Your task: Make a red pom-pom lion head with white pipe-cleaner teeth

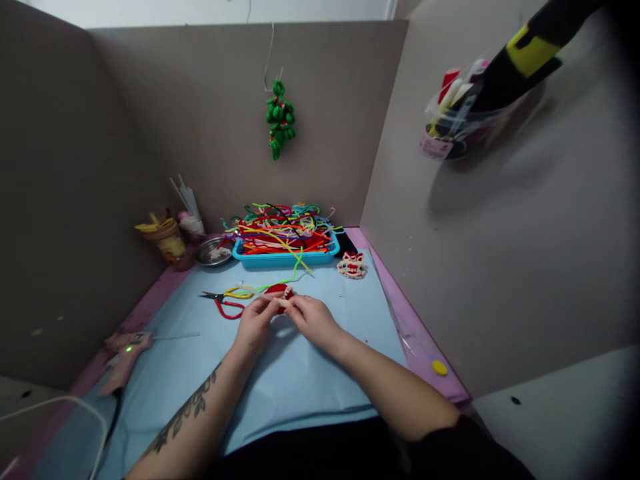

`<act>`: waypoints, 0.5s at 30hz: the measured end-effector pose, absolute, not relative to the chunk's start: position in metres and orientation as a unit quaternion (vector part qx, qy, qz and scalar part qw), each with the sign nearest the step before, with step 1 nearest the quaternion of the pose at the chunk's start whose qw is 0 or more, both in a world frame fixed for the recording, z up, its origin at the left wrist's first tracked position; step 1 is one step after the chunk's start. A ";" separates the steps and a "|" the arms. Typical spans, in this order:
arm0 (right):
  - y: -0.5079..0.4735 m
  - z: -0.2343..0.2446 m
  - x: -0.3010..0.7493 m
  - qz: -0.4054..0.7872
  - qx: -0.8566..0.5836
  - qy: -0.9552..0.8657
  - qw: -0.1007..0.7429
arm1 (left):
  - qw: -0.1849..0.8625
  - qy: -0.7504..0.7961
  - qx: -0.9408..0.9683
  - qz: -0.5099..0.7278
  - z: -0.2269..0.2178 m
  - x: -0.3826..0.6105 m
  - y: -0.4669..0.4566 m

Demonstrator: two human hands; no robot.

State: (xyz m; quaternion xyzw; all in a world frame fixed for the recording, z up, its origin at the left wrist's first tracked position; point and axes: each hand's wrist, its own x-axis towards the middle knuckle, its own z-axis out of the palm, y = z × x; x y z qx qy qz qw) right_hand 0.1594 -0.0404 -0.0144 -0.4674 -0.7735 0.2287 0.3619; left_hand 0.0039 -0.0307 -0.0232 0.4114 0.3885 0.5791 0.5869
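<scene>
Head view, centre of frame. We see the left hand point(257, 321) and the right hand point(314, 320) meeting fingertip to fingertip over the blue mat point(310, 393); between them sits a small red-and-cream piece point(281, 294) of twisted pipe cleaner. Both hands' fingers are closed in a pinch on the cream end of the piece, thumb against forefinger as far as we can tell; the remaining fingers are curled under.

The piece lies at the far tips of the fingers, toward the top of the frame; its red part rises just beyond the pinch, away from the wrists. We read its long axis as running roughly left to right across the picture, in line with the gap between the two hands, though it is too small to be sure; neither hand is nearer, since each holds one side.

Just left of the left hand lie red-handled scissors point(223, 303), blades pointing to the left edge, with a yellow loop point(239, 291) touching them. Behind, in the middle of the frame, a blue tray point(285, 260) holds loose coloured pipe cleaners point(280, 230); a finished lion head point(352, 265) rests just right of the tray, well apart from the hands. A green figure point(280, 120) hangs on the back wall, top centre.
</scene>
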 end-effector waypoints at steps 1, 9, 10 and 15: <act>-0.040 -0.015 0.160 0.230 -0.472 -0.770 0.363 | 0.582 0.387 0.394 0.597 -0.023 0.000 -0.028; -0.040 -0.016 0.162 0.240 -0.485 -0.754 0.373 | 0.583 0.383 0.335 0.633 -0.020 -0.010 -0.023; -0.040 -0.016 0.162 0.243 -0.485 -0.750 0.378 | 0.589 0.382 0.350 0.620 -0.020 -0.007 -0.025; -0.043 -0.014 0.160 0.238 -0.466 -0.750 0.406 | 0.586 0.387 0.405 0.586 -0.025 0.002 -0.032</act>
